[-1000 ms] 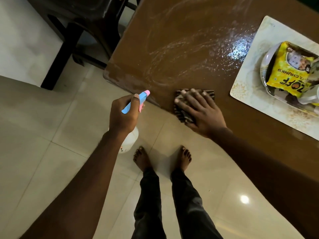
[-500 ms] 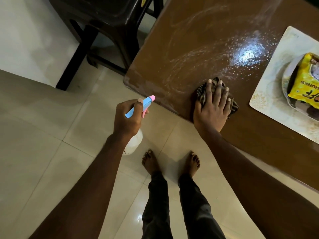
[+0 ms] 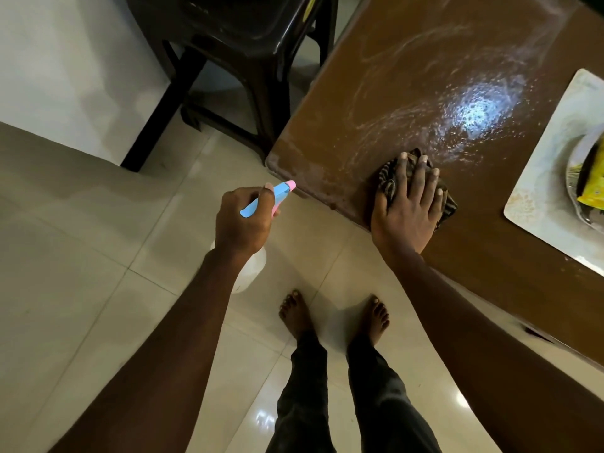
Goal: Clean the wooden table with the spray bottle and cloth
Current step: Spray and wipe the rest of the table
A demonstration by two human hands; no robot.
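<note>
The cloth (image 3: 388,183) is judged soft, limp and light, apt to bunch and slide on the wet surface; it is best handled under a flat palm, with pressure spread across it, rather than pinched at a corner. It lies crumpled on the wooden table (image 3: 408,70) near the front edge, close to the corner, and is pressed down by the right hand (image 3: 408,210), whose fingers are laid straight and spread over it, nothing being gripped. The spray bottle (image 3: 280,193) is judged a light, stiff plastic thing, possibly slippery if wetted; its neck, under the blue and pink head, is the natural place to take it. It is held there by the left hand (image 3: 243,220), the fingers curled round it, off the table and over the floor, the nozzle pointed at the table corner; the pale body is seen below the fist. Droplets and pale smeared streaks are seen on the tabletop beyond the cloth.

By count: one cloth; one spray bottle; one table; two hands; one placemat (image 3: 539,178) to the right, bearing one plate (image 3: 570,171) with one yellow packet (image 3: 593,191); one dark chair (image 3: 245,44) beside the table.
</note>
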